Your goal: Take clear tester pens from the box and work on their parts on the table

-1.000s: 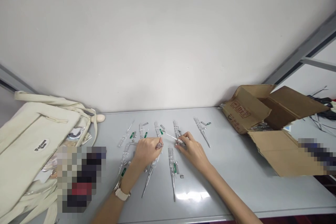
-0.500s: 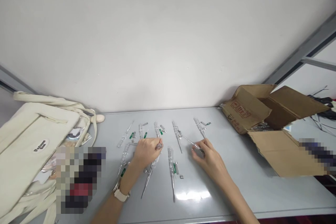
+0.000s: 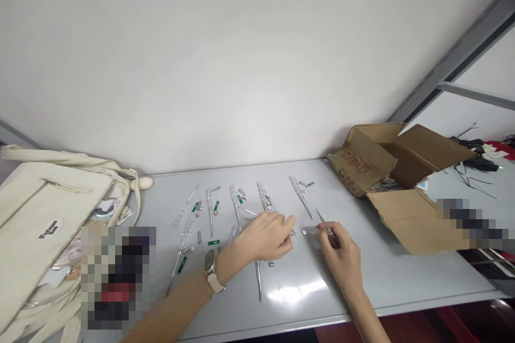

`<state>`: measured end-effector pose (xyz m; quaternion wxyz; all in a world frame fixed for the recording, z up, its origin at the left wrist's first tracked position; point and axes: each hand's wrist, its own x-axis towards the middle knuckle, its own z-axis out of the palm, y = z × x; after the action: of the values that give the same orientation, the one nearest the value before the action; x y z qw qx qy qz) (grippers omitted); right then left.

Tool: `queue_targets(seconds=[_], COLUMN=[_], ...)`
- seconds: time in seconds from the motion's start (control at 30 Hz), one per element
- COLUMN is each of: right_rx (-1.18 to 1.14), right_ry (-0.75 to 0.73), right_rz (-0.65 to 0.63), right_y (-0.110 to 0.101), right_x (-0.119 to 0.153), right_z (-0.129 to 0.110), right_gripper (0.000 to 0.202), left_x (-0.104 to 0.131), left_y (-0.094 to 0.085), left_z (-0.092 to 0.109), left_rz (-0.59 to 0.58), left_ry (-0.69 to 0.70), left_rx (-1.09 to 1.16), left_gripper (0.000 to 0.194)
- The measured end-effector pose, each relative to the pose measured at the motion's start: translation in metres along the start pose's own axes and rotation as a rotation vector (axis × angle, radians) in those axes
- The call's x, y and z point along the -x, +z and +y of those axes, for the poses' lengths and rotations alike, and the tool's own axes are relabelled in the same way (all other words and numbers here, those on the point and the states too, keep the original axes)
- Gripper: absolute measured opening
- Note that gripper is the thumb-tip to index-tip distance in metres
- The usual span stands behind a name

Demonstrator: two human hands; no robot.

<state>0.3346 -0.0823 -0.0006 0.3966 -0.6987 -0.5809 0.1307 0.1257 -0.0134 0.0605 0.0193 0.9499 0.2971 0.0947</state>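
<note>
My left hand (image 3: 265, 236) is closed over the middle of the table, fingers curled around a voltage tester screwdriver; its thin metal shaft (image 3: 248, 211) sticks out to the left, and most of the handle is hidden. To its right, my right hand (image 3: 341, 249) grips another tester screwdriver (image 3: 333, 239), tip pointing up and left. A small round metal piece (image 3: 304, 232) lies between the hands. Several clear tester screwdrivers lie in rows, among them one at the far right (image 3: 300, 195) and one at the left (image 3: 183, 244). Beside them are springs, small metal parts and green strips (image 3: 214, 243).
An open cardboard box (image 3: 358, 166) with clear-looking pieces inside stands at the right, one flap (image 3: 418, 222) spread over the grey table (image 3: 386, 278). A cream cloth bag (image 3: 52, 214) fills the left side. Behind rises a white wall (image 3: 241, 64). Dark cables (image 3: 469, 147) lie far right.
My left hand has moved right, with the tester screwdriver in it, toward the right hand. The right hand has turned its tester screwdriver more upright. The view has shifted slightly.
</note>
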Motion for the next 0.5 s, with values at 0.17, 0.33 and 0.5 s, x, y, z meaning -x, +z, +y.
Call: queue_targets(seconds=[0.17,0.33,0.5], right_rx=[-0.079,-0.11,-0.099], right_ry=[0.146,0.174,0.163], right_rz=[0.06,0.035,0.001], right_y=[-0.001,0.002,0.003], right_x=[-0.001,-0.003,-0.003], right_z=[0.007,0.008,0.008], right_gripper=[0.027,0.03,0.029], left_x=[-0.022,-0.025,-0.028], left_y=[0.007,-0.003,0.0], left_z=[0.012,0.012,0.007], left_rz=[-0.045,-0.052,0.024], left_ry=[0.247,0.334,0.37], left_rx=[-0.109,-0.165,-0.204], left_gripper=[0.022,0.021,0.019])
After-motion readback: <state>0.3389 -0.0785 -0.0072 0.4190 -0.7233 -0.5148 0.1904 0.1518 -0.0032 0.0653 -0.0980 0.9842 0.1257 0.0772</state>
